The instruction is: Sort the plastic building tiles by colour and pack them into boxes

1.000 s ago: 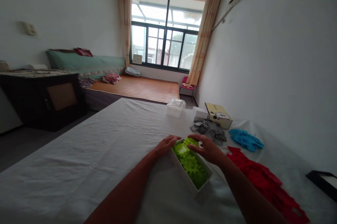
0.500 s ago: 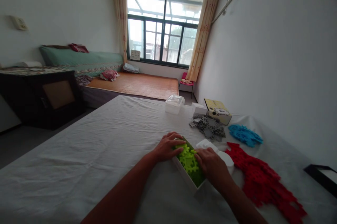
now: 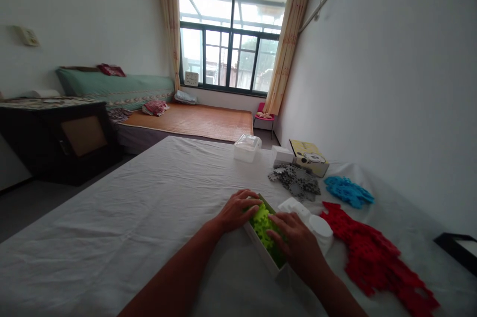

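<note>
A narrow white box [image 3: 261, 252] lies on the white-sheeted table, filled with lime-green interlocking plastic pieces [image 3: 263, 221]. My left hand [image 3: 238, 209] rests on the box's far left rim, fingers curled over the edge and touching the green pieces. My right hand [image 3: 296, 243] lies flat on top of the green pieces at the box's near end, fingers spread. A white lid-like container [image 3: 311, 223] sits just right of the box.
To the right lie heaps of red pieces [image 3: 376, 257], blue pieces [image 3: 348, 191] and grey pieces [image 3: 296, 180]. A clear lidded tub [image 3: 246, 148], a small white box [image 3: 281, 154] and a yellow carton [image 3: 309, 157] stand farther back. A black frame [image 3: 456, 250] is at the right edge.
My right hand slid from the box's far end toward me and now lies over the near green pieces. The white container beside the box came into view. My left hand stayed on the rim.
</note>
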The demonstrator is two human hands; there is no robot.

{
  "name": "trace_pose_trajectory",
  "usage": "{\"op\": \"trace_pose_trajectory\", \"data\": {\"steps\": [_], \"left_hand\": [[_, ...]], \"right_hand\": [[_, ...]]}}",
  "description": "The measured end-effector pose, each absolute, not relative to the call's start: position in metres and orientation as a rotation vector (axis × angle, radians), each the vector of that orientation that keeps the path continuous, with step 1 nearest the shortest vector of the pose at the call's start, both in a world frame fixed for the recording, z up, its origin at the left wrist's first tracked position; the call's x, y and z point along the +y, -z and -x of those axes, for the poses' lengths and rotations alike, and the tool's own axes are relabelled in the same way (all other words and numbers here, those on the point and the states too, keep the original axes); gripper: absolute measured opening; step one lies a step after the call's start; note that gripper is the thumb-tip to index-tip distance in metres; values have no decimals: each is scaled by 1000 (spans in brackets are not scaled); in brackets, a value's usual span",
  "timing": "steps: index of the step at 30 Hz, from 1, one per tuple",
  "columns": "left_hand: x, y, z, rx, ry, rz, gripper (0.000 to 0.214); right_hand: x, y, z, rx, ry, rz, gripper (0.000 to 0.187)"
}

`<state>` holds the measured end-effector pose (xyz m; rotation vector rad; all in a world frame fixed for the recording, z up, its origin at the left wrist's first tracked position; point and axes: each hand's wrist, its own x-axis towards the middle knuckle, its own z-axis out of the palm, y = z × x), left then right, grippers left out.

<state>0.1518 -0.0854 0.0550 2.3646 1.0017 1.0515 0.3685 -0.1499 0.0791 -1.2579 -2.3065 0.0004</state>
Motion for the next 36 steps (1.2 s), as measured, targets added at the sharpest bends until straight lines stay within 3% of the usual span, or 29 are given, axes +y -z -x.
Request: {"op": "trace_pose_trajectory", "data": {"steps": [10, 14, 17, 20, 23, 30, 36], "left_hand": [[-89, -59, -157, 1007, -1039, -2429, 35], [-87, -57, -152, 1090, -1163, -2261, 40], [-79, -50, -148, 1131, -1257, -2104, 42], [-71, -41, -146, 1117, -1319, -1964, 46], [-66, -35, -145, 1116, -1299, -1806, 51], [-64, -33, -146, 1090, -1183, -1535, 66], [-65, -34, -147, 1070, -1142, -1567, 69]], "right_hand": [[-130, -85, -384, -2211, -61, 1253, 28], [-104, -95, -441, -2029, 0, 1426, 36], [-97, -76, -479, -2171, -20, 1515, 52], [-100, -51, -493, -2285, -61, 1540, 50], [-106, -49, -488, -2261, -51, 1542, 44], [-141, -110, -429, -2111, 43, 1366, 40], [-161, -100, -369, -2315, -101, 1284, 37]]}}
